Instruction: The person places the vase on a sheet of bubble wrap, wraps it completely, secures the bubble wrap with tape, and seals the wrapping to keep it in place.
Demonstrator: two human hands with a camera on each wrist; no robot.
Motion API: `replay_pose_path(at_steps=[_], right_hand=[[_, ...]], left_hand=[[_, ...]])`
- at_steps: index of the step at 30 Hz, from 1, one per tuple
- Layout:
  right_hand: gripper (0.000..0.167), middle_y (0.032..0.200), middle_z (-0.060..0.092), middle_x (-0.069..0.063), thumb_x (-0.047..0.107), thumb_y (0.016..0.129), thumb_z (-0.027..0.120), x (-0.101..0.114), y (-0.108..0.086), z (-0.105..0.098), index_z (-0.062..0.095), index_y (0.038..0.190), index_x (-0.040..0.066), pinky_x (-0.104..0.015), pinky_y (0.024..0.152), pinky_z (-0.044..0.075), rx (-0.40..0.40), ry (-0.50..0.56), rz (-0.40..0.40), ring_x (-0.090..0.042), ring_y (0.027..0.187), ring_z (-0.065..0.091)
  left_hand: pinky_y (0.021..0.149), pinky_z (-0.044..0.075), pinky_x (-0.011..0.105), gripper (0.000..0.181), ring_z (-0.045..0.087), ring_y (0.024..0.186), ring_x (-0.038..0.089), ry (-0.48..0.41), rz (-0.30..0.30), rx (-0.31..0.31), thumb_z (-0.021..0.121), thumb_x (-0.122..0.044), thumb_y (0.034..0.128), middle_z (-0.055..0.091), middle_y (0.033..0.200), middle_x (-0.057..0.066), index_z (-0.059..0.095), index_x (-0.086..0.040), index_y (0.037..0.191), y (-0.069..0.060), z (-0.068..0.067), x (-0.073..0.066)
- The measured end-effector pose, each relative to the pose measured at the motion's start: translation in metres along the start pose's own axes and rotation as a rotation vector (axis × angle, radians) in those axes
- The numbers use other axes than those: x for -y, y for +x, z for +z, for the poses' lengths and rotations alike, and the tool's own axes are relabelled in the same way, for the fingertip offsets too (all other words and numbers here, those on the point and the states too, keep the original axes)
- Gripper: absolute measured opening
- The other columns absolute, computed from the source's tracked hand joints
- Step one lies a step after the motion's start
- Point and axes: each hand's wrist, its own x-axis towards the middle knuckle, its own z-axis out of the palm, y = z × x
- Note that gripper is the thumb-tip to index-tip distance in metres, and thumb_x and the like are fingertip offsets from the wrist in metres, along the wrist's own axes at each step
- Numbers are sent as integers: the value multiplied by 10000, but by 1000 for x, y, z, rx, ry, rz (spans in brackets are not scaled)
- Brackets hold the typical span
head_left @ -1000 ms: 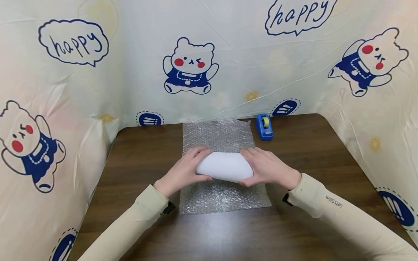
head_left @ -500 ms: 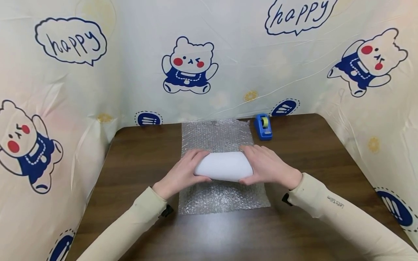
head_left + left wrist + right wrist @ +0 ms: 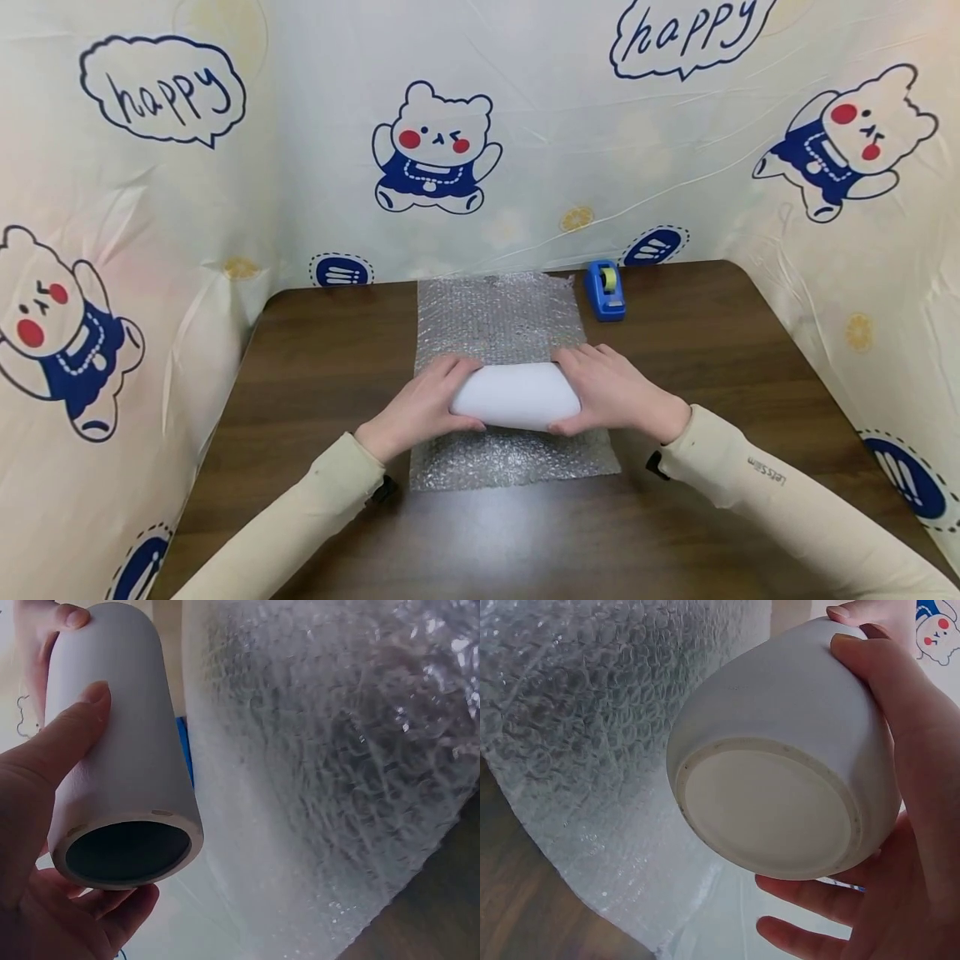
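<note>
Patterned cloth [image 3: 315, 167] is backing the worktop [image 3: 337, 350]; left hand [image 3: 422, 407] and right hand [image 3: 619, 392] are gripping a white vase [image 3: 517, 397], now shifting lower or nearer (seemingly being positioned over bubble wrap [image 3: 498, 312]).

From above the near side of the worktop [image 3: 315, 358], the head view faces down toward its far edge [image 3: 675, 268], while the left and right wrist views face, very closely, the mouth [image 3: 129, 851] and the base [image 3: 769, 814] of one white vessel [image 3: 516, 397], both sharing the bubble wrap [image 3: 495, 317].

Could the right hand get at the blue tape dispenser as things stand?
Likely yes: nothing visible stands between the right hand and the blue tape dispenser, though that hand would first have to release the white vase.
</note>
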Motion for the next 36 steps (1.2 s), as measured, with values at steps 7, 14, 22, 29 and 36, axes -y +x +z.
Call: replay_pose_path(at_steps=[7, 14, 22, 29, 36], right_hand=[[899, 1154, 685, -78, 670, 702, 824, 1, -5, 7, 578, 1307, 53, -433, 778, 508, 43, 24, 3, -228, 956, 654], [879, 1150, 684, -64, 682, 711, 816, 3, -9, 14, 570, 1298, 76, -406, 773, 504, 62, 39, 6, -217, 963, 648], [866, 1147, 681, -61, 681, 717, 819, 5, -13, 18, 580, 1290, 78, -415, 787, 515, 72, 44, 5, -218, 971, 645], [864, 1147, 679, -64, 664, 703, 837, 8, -16, 19, 587, 1278, 69, -424, 793, 533, 73, 40, 15, -222, 982, 648], [881, 1179, 674, -68, 681, 709, 825, 10, -18, 20, 584, 1298, 72, -432, 820, 543, 85, 28, 22, -236, 1010, 650]], left_hand=[[953, 540, 469, 801, 602, 1176, 280, -9, 0, 18, 945, -407, 747, 607, 1314, 113, 572, -107, 1389, -3, 10, 1], [930, 551, 460, 802, 612, 1155, 268, -21, -3, 38, 937, -423, 753, 599, 1317, 108, 572, -109, 1394, -7, 16, 0], [922, 551, 457, 824, 618, 1140, 271, -19, 13, 52, 931, -436, 757, 611, 1293, 120, 562, -86, 1405, -10, 23, 1], [910, 553, 467, 822, 612, 1150, 274, -18, 14, 55, 930, -441, 754, 607, 1306, 118, 558, -109, 1408, -12, 27, 1], [933, 544, 467, 811, 600, 1167, 264, -25, 12, 63, 934, -432, 753, 598, 1319, 110, 561, -109, 1397, -13, 27, 0]])
